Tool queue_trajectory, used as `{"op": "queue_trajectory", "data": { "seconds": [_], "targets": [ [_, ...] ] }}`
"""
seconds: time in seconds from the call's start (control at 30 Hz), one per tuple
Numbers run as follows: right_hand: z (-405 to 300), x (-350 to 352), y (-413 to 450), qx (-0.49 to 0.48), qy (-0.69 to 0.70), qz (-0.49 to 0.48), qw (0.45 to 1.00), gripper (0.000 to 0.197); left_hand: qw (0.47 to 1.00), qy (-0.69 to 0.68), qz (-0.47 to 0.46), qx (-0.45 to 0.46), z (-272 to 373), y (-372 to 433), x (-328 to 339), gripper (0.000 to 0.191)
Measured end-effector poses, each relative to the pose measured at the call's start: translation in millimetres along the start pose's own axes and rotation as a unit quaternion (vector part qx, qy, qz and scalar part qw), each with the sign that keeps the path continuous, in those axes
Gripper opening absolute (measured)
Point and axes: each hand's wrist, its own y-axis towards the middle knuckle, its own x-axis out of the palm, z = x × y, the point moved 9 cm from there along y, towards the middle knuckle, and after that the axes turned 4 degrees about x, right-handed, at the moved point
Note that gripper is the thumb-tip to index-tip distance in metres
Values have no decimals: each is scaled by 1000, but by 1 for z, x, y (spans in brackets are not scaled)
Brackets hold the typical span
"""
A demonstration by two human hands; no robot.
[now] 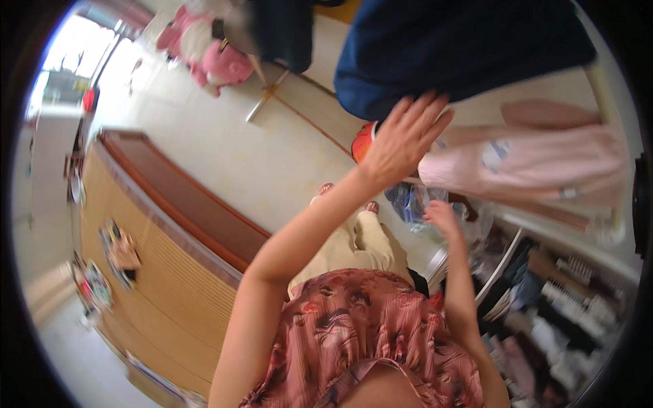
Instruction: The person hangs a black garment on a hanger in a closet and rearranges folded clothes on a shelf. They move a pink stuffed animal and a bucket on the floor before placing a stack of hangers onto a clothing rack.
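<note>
My left hand (408, 140) is raised at the centre right, fingers extended, its fingertips at the lower edge of a dark blue cloth (398, 66); whether they touch is unclear. Lower and to the right, my right hand (443, 218) is in front of some clear plastic bags (416, 204), fingers apart and slightly blurred. Nothing shows in either hand. Between and beyond the hands lies a pale pink patterned garment (541, 158), hanging or spread at the right. A red round object (363, 143) shows partly behind my left hand.
A bed with a tan woven mat (163, 306) and brown wooden frame (194, 199) stands at left. Clothes (541, 316) fill a shelf or rack at lower right. A pink plush toy (224, 64) and a metal stand leg (260, 104) are on the floor at the top.
</note>
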Motion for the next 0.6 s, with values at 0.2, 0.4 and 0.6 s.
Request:
{"op": "queue_trajectory", "data": {
  "seconds": [0.2,0.4,0.6],
  "targets": [
    [28,138,49,51,2,-253,966,30,898,-160,-81,-402,-1,-206,129,52],
    [76,154,166,101,-36,-101,989,20,818,-192,-91,-535,35,-348,205,48],
    [119,119,327,202,224,40,952,88,743,-262,-80,-610,21,-435,286,41]
  ]
}}
